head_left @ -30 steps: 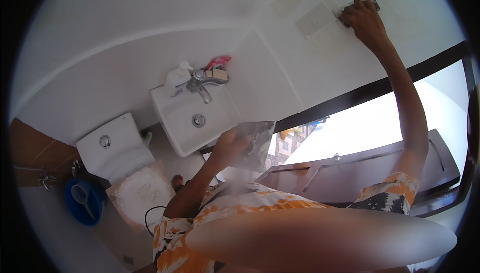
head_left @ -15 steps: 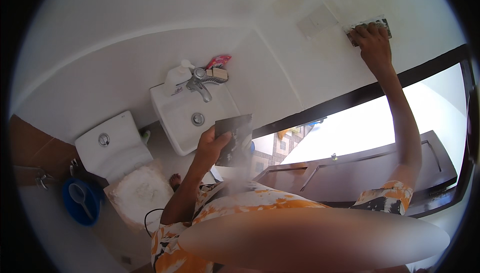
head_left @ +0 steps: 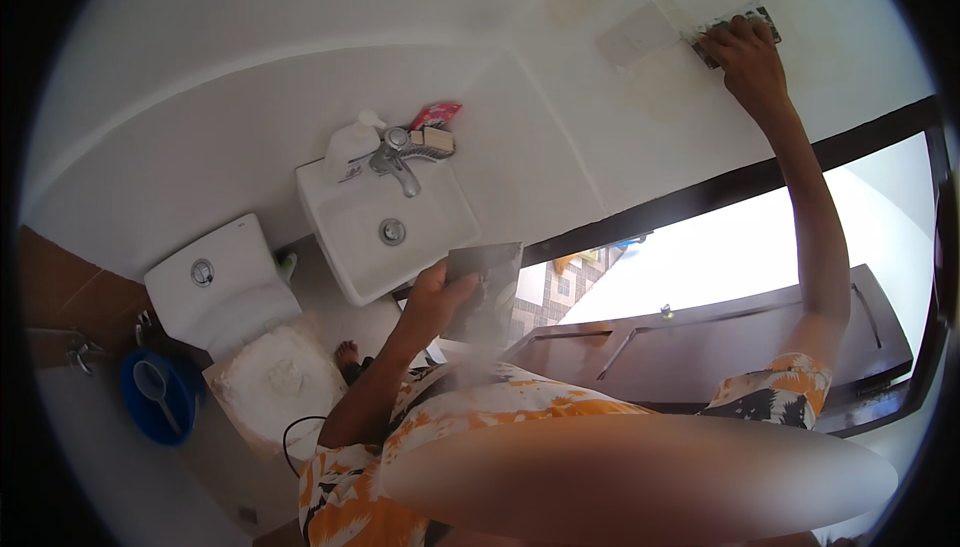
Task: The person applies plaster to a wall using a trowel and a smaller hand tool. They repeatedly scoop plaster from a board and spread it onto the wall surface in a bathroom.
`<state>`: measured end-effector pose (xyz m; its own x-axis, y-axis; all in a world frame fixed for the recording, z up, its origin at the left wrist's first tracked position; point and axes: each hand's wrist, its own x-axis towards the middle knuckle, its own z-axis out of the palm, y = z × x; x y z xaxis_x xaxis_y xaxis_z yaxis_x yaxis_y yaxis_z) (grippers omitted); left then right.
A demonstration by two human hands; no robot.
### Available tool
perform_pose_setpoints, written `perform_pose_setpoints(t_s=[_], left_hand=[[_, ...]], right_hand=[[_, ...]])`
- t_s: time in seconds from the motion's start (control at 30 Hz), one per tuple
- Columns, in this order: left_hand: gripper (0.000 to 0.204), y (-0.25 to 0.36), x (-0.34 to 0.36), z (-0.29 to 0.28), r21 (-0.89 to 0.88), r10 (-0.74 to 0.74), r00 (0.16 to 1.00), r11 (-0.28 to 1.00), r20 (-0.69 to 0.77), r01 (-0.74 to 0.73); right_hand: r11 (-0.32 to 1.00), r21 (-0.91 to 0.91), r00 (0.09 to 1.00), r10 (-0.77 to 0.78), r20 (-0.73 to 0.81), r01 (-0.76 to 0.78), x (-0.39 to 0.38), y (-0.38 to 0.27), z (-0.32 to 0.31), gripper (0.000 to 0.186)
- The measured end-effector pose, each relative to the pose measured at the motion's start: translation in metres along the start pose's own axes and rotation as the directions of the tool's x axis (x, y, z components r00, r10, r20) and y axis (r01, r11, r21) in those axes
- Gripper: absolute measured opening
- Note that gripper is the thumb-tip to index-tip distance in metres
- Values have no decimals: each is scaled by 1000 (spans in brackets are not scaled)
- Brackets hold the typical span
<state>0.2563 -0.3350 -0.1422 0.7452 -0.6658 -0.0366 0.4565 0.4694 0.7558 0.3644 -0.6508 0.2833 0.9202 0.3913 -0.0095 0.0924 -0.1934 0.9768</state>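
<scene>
White wall plate [head_left: 637,37], I see, lies just left of the flat scraper [head_left: 767,22] clamped in the right hand [head_left: 752,59]; the left hand [head_left: 432,309] grips a grey board [head_left: 488,265].

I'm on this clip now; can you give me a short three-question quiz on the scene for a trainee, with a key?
1. Which hand holds the dark flat rectangular tool up at the white wall?
2. True or false: a grey long-handled dipper lies in the round blue plastic tub.
3. What is in the left hand?
A) A pink packet
B) A dark flat rectangular plate
C) A white pump bottle

Key:
1. The right hand.
2. True.
3. B.
</scene>
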Motion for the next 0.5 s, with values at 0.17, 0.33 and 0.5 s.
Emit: perform_pose_setpoints(t_s=[0.17, 0.33, 0.5], left_hand=[[31, 3, 5, -5, -7, -2, 1000, 1000, 14, 2], [30, 8, 10, -6, 84, 50, 999, 995, 20, -52], [31, 13, -9, -20, -33, 19, 997, 999, -76, -22]], right_hand=[[999, -25, 981, 30, -192, -35, 36, 15, 10, 46], [999, -47, 999, -27, -38, 26, 27, -2, 12, 46], [996, -89, 999, -25, 29, 27, 13, 3, -3, 38]])
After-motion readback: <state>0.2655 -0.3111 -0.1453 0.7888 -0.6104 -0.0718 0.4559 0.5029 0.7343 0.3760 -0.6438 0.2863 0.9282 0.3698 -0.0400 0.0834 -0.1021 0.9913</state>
